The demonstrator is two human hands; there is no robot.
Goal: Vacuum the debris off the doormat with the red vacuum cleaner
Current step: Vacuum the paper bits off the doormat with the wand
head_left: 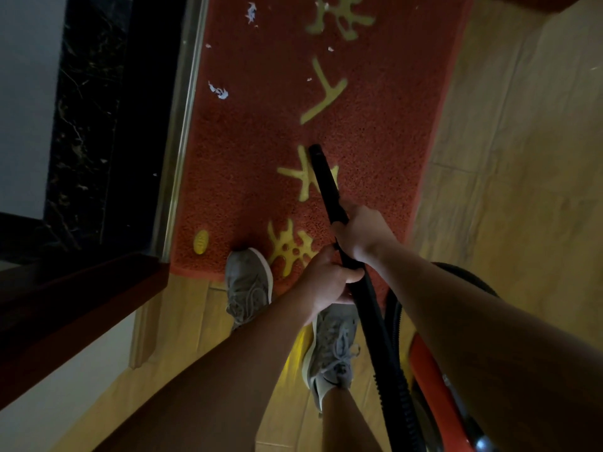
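Observation:
A red doormat (261, 151) with yellow characters lies on the floor ahead of me. White paper scraps (218, 91) sit near its left edge, with more scraps (251, 13) at the far end. Both hands hold the black vacuum wand (326, 184), whose open tip rests on the mat's middle. My right hand (362, 236) grips the wand higher up; my left hand (326, 278) grips it just below. The ribbed hose (394, 386) runs down to the red vacuum cleaner body (434, 383) at my lower right.
My two grey sneakers stand at the mat's near end, the left sneaker (248, 282) partly on it. A metal door threshold (182, 125) and dark marble strip (85, 125) run along the mat's left. Wooden flooring (522, 158) lies to the right. A dark wooden frame (65, 305) is at lower left.

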